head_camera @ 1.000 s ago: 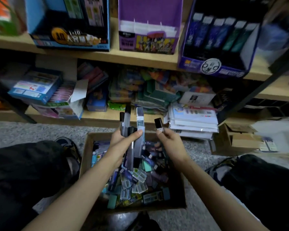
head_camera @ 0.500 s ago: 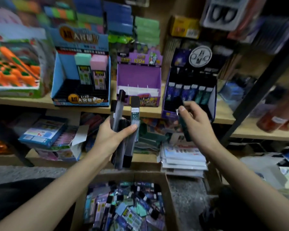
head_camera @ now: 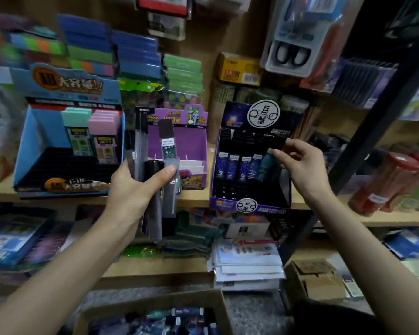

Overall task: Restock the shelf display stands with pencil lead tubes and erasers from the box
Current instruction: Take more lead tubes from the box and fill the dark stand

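As left hand [head_camera: 133,189] clutches tubes [head_camera: 166,146], right hand [head_camera: 302,163] pinches teal tube [head_camera: 266,164] (at navy stand [head_camera: 240,204]).

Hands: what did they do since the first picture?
The right hand carried its tube up from the box to the right side of the dark stand. The left hand rose too, still gripping its bundle of tubes.
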Demonstrator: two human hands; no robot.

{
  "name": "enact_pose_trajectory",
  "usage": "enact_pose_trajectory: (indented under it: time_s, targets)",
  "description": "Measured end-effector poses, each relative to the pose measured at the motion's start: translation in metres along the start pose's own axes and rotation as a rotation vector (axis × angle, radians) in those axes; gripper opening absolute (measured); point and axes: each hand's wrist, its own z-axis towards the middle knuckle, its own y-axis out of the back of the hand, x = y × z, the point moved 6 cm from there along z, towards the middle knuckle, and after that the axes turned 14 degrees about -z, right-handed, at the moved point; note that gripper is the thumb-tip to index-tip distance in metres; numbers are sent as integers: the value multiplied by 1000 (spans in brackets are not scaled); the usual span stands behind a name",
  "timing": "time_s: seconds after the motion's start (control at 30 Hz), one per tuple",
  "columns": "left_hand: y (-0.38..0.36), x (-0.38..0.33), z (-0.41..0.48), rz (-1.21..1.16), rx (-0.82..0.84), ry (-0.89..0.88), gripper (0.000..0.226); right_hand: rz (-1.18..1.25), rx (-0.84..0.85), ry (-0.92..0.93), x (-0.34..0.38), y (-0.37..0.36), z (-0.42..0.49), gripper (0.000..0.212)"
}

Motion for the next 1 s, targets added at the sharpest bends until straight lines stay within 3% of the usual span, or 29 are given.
enact_pose_trajectory:
  time_s: [0.1, 0.23, 0.3, 0.4, 0.57, 0.63, 0.7, 0.73, 0.83, 0.9, 1.0]
  targets:
    - [-15, 2, -2, 1, 32, 3, 44, 18, 79, 16, -5, -13, 5, 2]
    - [-22, 6, -7, -1, 52, 37, 51, 36, 171, 38, -4, -19, 8, 19]
    - [-25, 7, -9, -1, 65, 43, 51, -32, 212, 39, -4, -23, 9, 16]
    - [-30, 10, -13, -9, 91, 68, 43, -147, 131, 4, -6, -26, 8, 7]
    - [-37, 14, -19, -39, 114, 116, 46, -199, 96, -103, 0, -30, 2, 21]
    - [-39, 15, -23, -56, 121, 124, 48, -330, -6, -50, 12, -18, -6, 23]
    - [-41, 15, -26, -71, 136, 138, 50, -305, -95, 37, 34, -6, -24, 19]
    - [-42, 15, -27, -77, 148, 143, 50, -157, -38, 40, 44, -8, -35, 18]
    - [-47, 14, -35, -74, 196, 159, 46, 395, 389, -135, 72, -39, -68, 18]
    - [-50, 14, -40, -78, 233, 167, 41, 495, 563, -215, 82, -54, -83, 17]
    - [-49, 15, -45, -87, 253, 177, 40, 498, 603, -228, 86, -59, -93, 19]
